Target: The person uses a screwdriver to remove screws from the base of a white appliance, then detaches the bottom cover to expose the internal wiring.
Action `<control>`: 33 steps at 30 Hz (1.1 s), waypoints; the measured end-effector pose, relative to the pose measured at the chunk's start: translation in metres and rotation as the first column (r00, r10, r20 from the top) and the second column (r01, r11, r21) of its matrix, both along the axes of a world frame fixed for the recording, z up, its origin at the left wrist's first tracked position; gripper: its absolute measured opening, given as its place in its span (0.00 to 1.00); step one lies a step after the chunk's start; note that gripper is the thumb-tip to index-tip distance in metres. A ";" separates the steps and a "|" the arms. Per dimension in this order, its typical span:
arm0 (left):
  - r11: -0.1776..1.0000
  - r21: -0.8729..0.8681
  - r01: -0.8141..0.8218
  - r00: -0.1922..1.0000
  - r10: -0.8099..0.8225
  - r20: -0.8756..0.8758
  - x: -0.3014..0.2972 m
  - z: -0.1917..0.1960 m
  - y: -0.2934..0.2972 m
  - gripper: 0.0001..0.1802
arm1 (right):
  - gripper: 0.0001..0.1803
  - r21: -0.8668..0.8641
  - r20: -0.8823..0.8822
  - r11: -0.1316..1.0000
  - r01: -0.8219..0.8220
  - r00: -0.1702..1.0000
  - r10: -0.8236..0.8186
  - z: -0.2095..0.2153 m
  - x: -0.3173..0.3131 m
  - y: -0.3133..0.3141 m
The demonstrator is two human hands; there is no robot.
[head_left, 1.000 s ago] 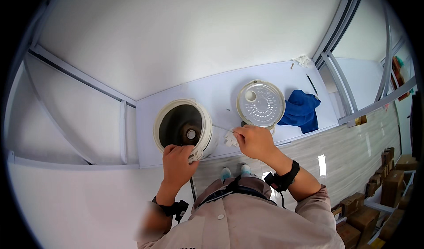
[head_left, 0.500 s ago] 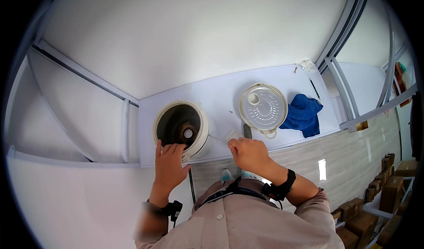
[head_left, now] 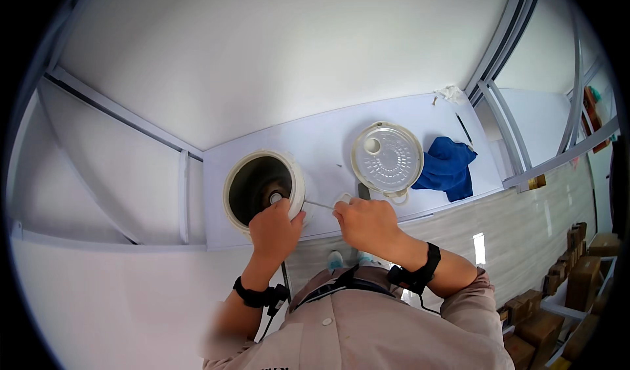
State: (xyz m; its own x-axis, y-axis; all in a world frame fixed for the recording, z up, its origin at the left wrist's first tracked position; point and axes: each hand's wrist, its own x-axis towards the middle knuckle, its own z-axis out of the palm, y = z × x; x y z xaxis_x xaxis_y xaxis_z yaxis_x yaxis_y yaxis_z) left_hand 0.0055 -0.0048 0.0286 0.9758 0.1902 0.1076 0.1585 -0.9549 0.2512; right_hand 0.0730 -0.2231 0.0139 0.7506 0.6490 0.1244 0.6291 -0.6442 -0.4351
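A white rice cooker body (head_left: 296, 181) stands on the left of the table with its top uncovered; a pale round piece (head_left: 275, 198) shows at the bottom of its dark inside. My left hand (head_left: 274, 231) grips the near right rim, its fingers over the edge and thumb outside. To the right, my right hand (head_left: 369, 224) is closed around the end of a thin straight rod (head_left: 319, 204), like a screwdriver shaft. Its far tip meets the cooker's right side; its handle is hidden in my fist. A small white piece (head_left: 343, 198) shows just behind my right fingers.
Right of the cooker lies its round lid (head_left: 388, 163), inner side up. A blue cloth (head_left: 449, 170) sits beside the lid. A dark grey flat bar (head_left: 364, 191) pokes out past my right hand. Farther back are a thin black stick (head_left: 464, 128) and a crumpled white tissue (head_left: 451, 93).
My left hand has moved right along the cooker's near rim and now grips it closer to the rod. My right hand has shifted slightly left and up, still holding the rod.
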 end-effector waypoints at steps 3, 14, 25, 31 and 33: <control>0.999 0.010 0.035 0.999 -0.034 -0.030 -0.003 0.002 0.005 0.18 | 0.08 -0.064 0.015 0.998 -0.028 0.999 0.029 0.012 0.001 0.001; 0.997 -0.005 0.078 0.997 -0.078 -0.006 -0.005 0.006 0.010 0.19 | 0.06 -0.417 -0.070 0.877 -0.238 0.971 0.230 0.080 0.009 0.030; 0.991 0.003 0.131 0.991 -0.131 0.020 -0.008 0.006 0.013 0.18 | 0.07 -0.355 -0.134 0.903 -0.242 0.969 0.208 0.078 0.015 0.009; 0.992 -0.030 0.126 0.992 -0.125 0.025 -0.007 0.009 0.016 0.17 | 0.07 -0.229 -0.014 0.965 -0.126 0.992 0.126 0.057 0.011 -0.005; 0.993 -0.048 0.104 0.995 -0.104 -0.005 -0.008 0.008 0.019 0.17 | 0.08 -0.143 -0.002 0.984 -0.104 0.995 0.104 0.047 0.011 -0.006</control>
State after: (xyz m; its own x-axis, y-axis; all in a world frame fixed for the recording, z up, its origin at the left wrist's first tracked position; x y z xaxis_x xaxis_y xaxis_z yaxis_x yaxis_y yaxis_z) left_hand -0.0027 0.0146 0.0362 0.9914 0.0925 0.0931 0.0611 -0.9532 0.2960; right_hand 0.0844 -0.2295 0.0608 0.6776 0.7348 0.0289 0.6980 -0.6304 -0.3397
